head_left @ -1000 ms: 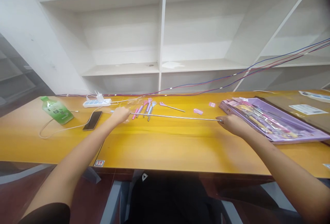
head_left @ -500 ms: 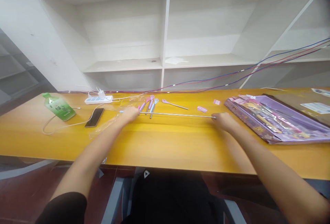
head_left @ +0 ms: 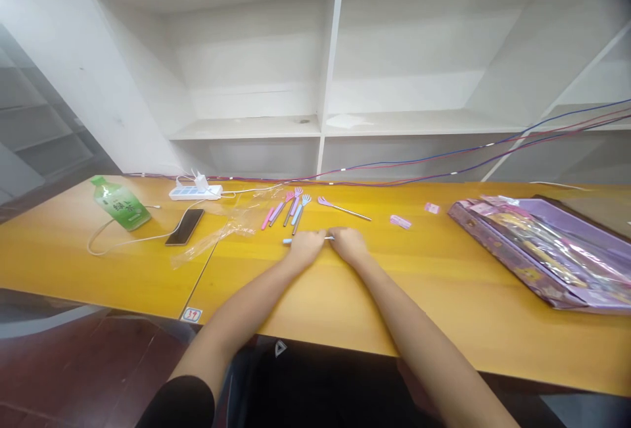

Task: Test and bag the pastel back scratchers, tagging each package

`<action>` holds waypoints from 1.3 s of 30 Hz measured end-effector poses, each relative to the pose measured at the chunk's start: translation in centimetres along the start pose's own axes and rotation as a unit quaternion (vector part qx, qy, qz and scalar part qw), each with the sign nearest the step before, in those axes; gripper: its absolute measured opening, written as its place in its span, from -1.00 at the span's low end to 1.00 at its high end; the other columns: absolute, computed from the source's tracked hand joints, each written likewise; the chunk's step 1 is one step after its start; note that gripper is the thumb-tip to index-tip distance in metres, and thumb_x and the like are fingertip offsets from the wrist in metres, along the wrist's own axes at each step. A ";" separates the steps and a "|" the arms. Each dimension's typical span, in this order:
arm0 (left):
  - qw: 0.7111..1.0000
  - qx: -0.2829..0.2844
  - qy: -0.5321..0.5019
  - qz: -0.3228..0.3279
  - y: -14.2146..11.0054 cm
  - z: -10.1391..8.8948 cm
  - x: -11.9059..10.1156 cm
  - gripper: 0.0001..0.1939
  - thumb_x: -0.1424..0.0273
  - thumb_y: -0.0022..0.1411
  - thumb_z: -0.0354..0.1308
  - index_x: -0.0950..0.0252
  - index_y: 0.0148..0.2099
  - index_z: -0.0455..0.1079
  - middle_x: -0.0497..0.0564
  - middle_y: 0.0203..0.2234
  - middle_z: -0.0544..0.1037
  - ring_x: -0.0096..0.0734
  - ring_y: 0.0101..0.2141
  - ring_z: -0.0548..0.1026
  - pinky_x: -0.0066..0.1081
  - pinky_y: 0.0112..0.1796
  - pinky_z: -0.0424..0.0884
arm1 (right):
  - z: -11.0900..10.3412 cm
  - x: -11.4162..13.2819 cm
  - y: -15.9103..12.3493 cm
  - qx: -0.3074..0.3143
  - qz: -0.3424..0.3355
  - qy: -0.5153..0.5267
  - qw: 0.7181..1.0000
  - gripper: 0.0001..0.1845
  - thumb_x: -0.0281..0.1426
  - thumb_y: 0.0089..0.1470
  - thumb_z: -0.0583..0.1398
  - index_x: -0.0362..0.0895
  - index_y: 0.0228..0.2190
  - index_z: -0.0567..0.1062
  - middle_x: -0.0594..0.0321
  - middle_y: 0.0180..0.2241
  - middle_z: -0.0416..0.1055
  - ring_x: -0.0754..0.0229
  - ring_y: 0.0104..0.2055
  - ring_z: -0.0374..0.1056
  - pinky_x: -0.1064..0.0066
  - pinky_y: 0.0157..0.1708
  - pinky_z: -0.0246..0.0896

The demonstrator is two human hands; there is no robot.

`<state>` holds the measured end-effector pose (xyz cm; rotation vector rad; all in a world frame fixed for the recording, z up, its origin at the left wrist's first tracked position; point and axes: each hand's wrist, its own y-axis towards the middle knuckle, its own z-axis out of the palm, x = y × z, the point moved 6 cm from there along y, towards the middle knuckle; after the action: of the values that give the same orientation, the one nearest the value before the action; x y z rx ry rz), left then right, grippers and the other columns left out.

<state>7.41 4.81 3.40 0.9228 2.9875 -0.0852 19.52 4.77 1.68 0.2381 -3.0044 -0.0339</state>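
Note:
My left hand (head_left: 306, 248) and my right hand (head_left: 349, 245) are close together over the table, both closed. They grip a telescopic back scratcher (head_left: 287, 241); its light blue handle end pokes out left of my left hand. A short bit of its metal rod shows between the fists, and my right hand hides the far end. Just behind lie several back scratchers (head_left: 296, 208) with pink, purple and blue claw heads and handles. Another, a pink-purple back scratcher (head_left: 340, 207) with its rod drawn out, rests to their right.
Two pink labels (head_left: 401, 221) lie right of the back scratchers. A purple tray (head_left: 517, 280) of wrapped items stands at right. Leftward are clear plastic wrappers (head_left: 211, 244), a phone (head_left: 185, 227), a power strip (head_left: 196, 192) and a green tea bottle (head_left: 121, 204). Cables run along the back edge.
My hands have come together from wide apart, and the long metal rod between them has shortened to a small stretch. The view has shifted slightly.

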 end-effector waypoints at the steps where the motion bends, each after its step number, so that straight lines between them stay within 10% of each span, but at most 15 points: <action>1: 1.000 -0.010 0.000 -0.003 -0.2 0.5 -0.1 -0.71 0.46 0.49 0.01 0.36 0.16 0.44 0.33 -0.17 0.66 -0.08 -0.11 0.69 -0.19 -0.07 0.55 | 0.3 -0.3 -0.1 -0.005 -0.007 0.013 1.000 -0.71 -0.41 0.35 0.09 -0.12 -0.18 0.63 0.04 -0.11 0.63 0.09 -0.07 0.52 0.43 -0.15 0.21; 11: 0.985 -0.159 -0.057 0.030 0.2 0.6 0.1 -0.61 0.32 0.48 0.04 0.37 0.25 0.28 0.27 0.06 0.55 -0.08 0.10 0.52 -0.21 0.10 0.43 | 0.7 -5.6 0.4 -0.129 0.100 0.149 0.975 -0.75 -0.33 0.25 0.11 -0.16 -0.14 0.53 0.00 -0.15 0.56 0.03 -0.13 0.45 0.35 -0.18 0.23; 14: 0.982 -0.154 -0.102 0.031 0.5 1.1 0.7 -0.70 0.46 0.52 -0.10 0.35 0.18 0.33 0.21 0.00 0.57 -0.18 0.05 0.54 -0.24 0.11 0.42 | 0.8 -8.3 0.1 -0.226 0.197 0.375 0.877 -0.51 -0.30 0.12 0.18 -0.18 0.07 0.41 0.01 -0.09 0.49 0.08 -0.22 0.43 0.32 -0.23 0.31; 17: 0.964 -0.175 -0.196 0.049 0.5 1.4 0.9 -0.73 0.45 0.52 -0.05 0.31 0.19 0.30 0.18 0.04 0.54 -0.23 0.05 0.54 -0.26 0.11 0.43 | 2.0 -8.5 0.1 -0.185 0.224 0.569 0.769 -0.37 -0.15 0.12 0.17 -0.16 0.16 0.32 0.17 -0.25 0.47 0.18 -0.43 0.36 0.36 -0.43 0.29; 22: 0.927 -0.188 -0.287 0.150 -0.5 0.8 -0.7 -0.77 0.42 0.51 0.00 0.29 0.15 0.30 0.17 0.06 0.52 -0.28 0.07 0.52 -0.30 0.13 0.42 | 2.6 -3.1 0.1 -0.051 0.068 0.707 0.702 -0.40 0.11 0.05 0.28 -0.11 -0.11 0.45 0.45 -0.56 0.25 0.30 -0.60 0.16 0.47 -0.60 0.06; 27: 0.937 -0.176 -0.224 0.200 -2.6 -2.1 -0.5 -0.78 0.30 0.53 0.01 0.27 0.03 0.41 0.12 -0.08 0.60 -0.23 -0.03 0.53 -0.26 0.05 0.43 | 2.4 -1.5 -0.2 -0.088 0.046 0.749 0.655 -0.39 0.18 0.09 0.31 -0.06 -0.49 0.31 0.47 -0.62 0.06 0.36 -0.62 -0.04 0.50 -0.66 -0.14; 33: 0.970 -0.224 -0.095 0.021 -10.1 -5.6 12.2 -0.75 0.38 0.47 -0.04 0.28 -0.08 0.47 0.17 -0.15 0.62 -0.10 -0.07 0.52 -0.12 0.05 0.41 | 1.6 -4.1 0.3 -0.135 0.048 0.785 0.603 -0.30 0.17 0.17 0.28 -0.02 -0.59 0.08 0.48 -0.64 -0.13 0.36 -0.65 -0.18 0.44 -0.70 -0.22; 39: 0.964 -0.127 0.074 -0.222 -19.5 -3.0 26.3 -0.39 0.13 0.38 0.04 0.54 0.25 0.32 0.46 0.10 0.51 0.29 0.09 0.45 0.10 0.15 0.33 | 2.1 -4.3 0.7 -0.133 0.070 0.789 0.596 -0.27 0.20 0.10 0.30 -0.02 -0.59 0.06 0.48 -0.65 -0.13 0.37 -0.65 -0.17 0.44 -0.69 -0.23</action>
<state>-25.26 3.72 6.52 0.2365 3.1766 0.3709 23.37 6.18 -0.91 -0.0481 -1.1589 -0.1529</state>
